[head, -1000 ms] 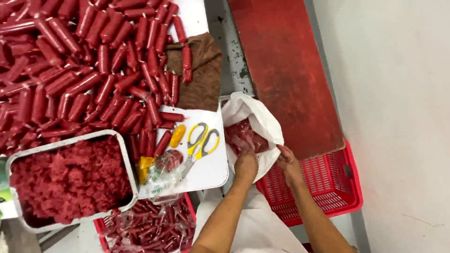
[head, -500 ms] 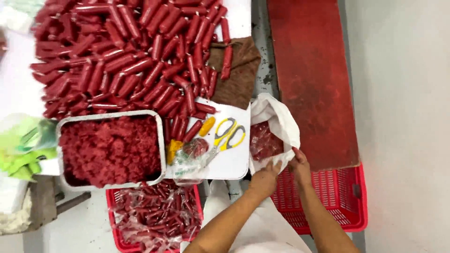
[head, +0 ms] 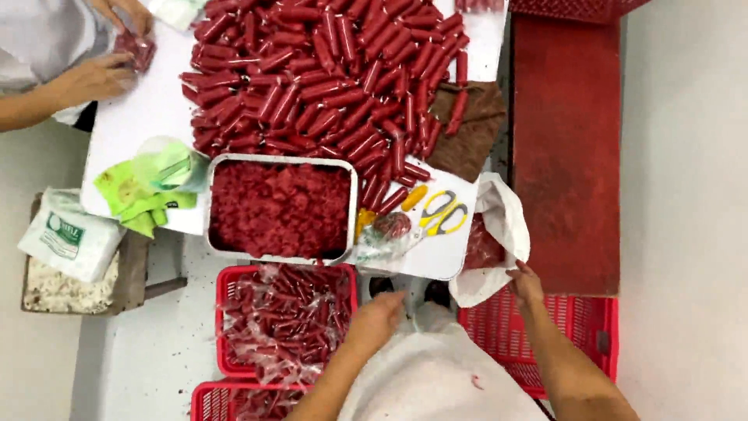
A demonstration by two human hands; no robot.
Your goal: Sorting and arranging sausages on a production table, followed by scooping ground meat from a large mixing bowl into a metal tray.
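Far left: a co-worker's hands (head: 97, 74) rest on the white table (head: 140, 117), one on a small red packet. Below them lie green gloves (head: 136, 195) and a clear plastic bag, with a white sack (head: 70, 234) on a stool off the table edge.

Centre: a large heap of red sausages (head: 327, 70) covers the table top. Just below it sits a metal tray (head: 280, 206) filled with red minced meat. Under the table edge stands a red basket (head: 234, 312) holding wrapped sausages in clear plastic.

The person's left hand (head: 378, 320) hovers at the right rim of that basket, fingers curled loosely downward; whether it grips anything cannot be told (palm hidden).

Right of tray: yellow-handled scissors (head: 442, 212) lie on the table corner, near a brown cloth (head: 467, 132).

The right hand (head: 526, 284) pinches the lower edge of a white bag (head: 502, 210), which hangs off the table's right edge and shows red meat inside. Beneath it sits a second red basket (head: 576, 327), beside a red bench (head: 565, 140).
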